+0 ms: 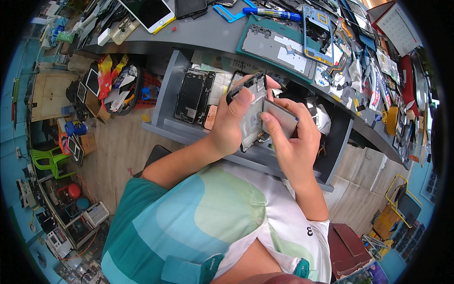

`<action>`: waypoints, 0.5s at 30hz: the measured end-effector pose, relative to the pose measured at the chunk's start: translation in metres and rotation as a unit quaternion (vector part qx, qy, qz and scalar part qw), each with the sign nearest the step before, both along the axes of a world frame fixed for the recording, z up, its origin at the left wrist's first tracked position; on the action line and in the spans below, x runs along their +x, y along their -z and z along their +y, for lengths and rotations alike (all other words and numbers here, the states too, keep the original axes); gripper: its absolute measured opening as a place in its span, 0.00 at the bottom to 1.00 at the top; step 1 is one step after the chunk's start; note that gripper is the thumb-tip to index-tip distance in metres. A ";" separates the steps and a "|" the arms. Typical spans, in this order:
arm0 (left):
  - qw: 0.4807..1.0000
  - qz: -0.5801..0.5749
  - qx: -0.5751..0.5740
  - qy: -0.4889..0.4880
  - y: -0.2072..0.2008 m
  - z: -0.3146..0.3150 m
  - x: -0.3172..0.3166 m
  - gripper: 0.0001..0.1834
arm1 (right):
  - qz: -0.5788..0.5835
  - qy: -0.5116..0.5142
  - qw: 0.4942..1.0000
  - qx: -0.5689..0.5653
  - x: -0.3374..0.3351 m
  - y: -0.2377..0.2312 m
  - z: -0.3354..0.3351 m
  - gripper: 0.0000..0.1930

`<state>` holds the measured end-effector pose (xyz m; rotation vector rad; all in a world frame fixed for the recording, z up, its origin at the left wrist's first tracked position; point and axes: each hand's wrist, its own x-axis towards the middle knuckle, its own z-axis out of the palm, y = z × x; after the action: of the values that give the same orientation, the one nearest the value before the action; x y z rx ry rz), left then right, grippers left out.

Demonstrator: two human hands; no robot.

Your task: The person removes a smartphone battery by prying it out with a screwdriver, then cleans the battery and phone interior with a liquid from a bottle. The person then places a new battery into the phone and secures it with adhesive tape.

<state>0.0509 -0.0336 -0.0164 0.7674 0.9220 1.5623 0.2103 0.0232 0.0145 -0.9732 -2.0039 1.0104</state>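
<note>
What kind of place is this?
Probably a phone repair workshop. The left hand holds an opened phone frame, a grey phone back lies on the cluttered desk, and dark phone panels lie in the drawer.

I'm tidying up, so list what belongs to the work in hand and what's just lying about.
Work in hand:
- phone frame, in the left hand
- grey slab, in the right hand

Lying about:
- blue marker
- white phone
- green chair

metallic-looking phone frame (pixel 250 127), smooth matt drawer (pixel 166 89), glossy plastic chair (pixel 49 161), wood-grain floor (pixel 122 146)
</note>
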 end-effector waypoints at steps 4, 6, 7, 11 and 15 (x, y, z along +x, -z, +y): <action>0.999 -0.003 0.027 -0.025 0.001 0.002 0.004 0.44 | 0.035 0.004 0.995 0.095 -0.002 0.007 0.002 0.12; 0.996 -0.046 0.053 -0.046 0.001 0.004 0.009 0.39 | 0.026 0.006 0.994 0.105 -0.002 0.008 -0.003 0.13; 0.997 -0.029 0.059 -0.050 0.002 0.004 0.008 0.39 | 0.022 0.007 0.994 0.109 -0.003 0.008 -0.005 0.13; 0.997 0.035 0.047 -0.040 0.006 0.002 0.005 0.44 | 0.023 0.016 0.980 0.198 -0.009 0.013 -0.009 0.13; 0.989 0.121 0.055 -0.058 0.004 0.000 0.002 0.47 | 0.010 0.027 0.974 0.226 -0.010 0.017 -0.016 0.13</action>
<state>0.0532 -0.0341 -0.0201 1.0151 1.0787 1.6565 0.2002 0.0076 -0.0028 -0.7567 -2.0532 0.4937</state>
